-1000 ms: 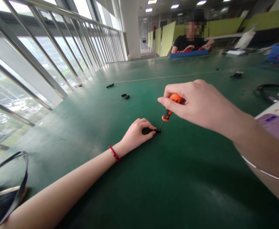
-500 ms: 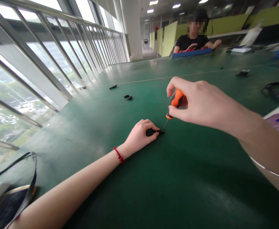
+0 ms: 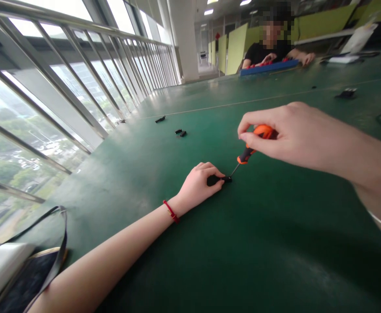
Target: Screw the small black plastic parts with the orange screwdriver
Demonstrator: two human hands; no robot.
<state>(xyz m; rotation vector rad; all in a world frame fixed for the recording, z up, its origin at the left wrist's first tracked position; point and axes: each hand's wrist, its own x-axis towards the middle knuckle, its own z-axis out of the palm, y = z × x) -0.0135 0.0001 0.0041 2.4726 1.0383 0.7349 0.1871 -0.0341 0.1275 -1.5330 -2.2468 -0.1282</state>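
Observation:
My left hand (image 3: 198, 184) rests on the green table (image 3: 242, 243), its fingers curled and pinched on a small black part (image 3: 217, 179) that it presses against the surface. My right hand (image 3: 295, 132) is closed on the orange handle of a small screwdriver (image 3: 254, 141). The screwdriver slants down to the left and its thin metal tip touches the right end of the black part. A red string bracelet (image 3: 171, 211) circles my left wrist.
Small black parts (image 3: 180, 132) and a longer black piece (image 3: 160, 118) lie farther back on the table. A bag with a strap (image 3: 30, 261) sits at the near left. A person in black works at a blue tray (image 3: 269, 67) at the far end. Railing and windows run along the left.
My right hand has turned on the screwdriver handle, fingers shifting around it, while the tip stays on the black part. The view has drifted slightly left. My left hand keeps its grip.

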